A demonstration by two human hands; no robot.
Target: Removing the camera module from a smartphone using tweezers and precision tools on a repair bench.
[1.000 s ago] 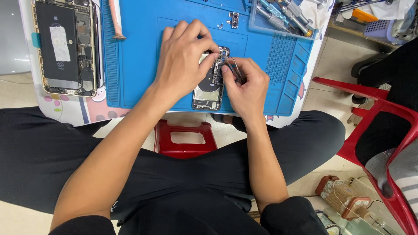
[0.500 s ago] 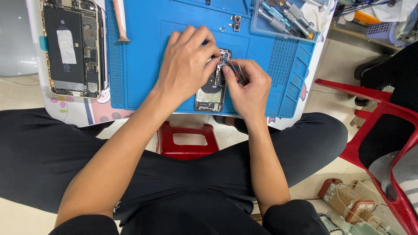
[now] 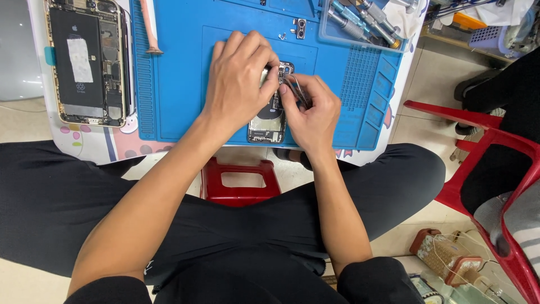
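**Opened phone worked on with tweezers at blue mat**

Nearest the camera, two legs in black trousers are seen, with a red stool [image 3: 241,181] between the knees, just below the table edge [image 3: 101,147].

On the blue mat [image 3: 180,90], a small opened phone [image 3: 269,121] is lain lengthwise, its lower end towards the body. Its inner parts are exposed; the upper part is covered by both hands.

The left hand [image 3: 239,84] is laid over the phone's upper left, fingers curled down onto it, so that the phone is gripped and steadied. The right hand [image 3: 315,112] is closed around thin metal tweezers [image 3: 296,90], pinched between thumb and fingers. The tips are pointed at the phone's top end, near the camera module; whether anything is caught in them cannot be told.

Just beyond the hands, a small loose metal part [image 3: 300,28] is seen on the mat. An orange pry tool [image 3: 149,28] is lain at the mat's left. Left of the mat, a larger opened phone [image 3: 85,62] with a black battery is rested on the table. At far right, a clear tray [image 3: 365,25] of screwdrivers is set. A red chair [image 3: 495,163] is stood at the right.
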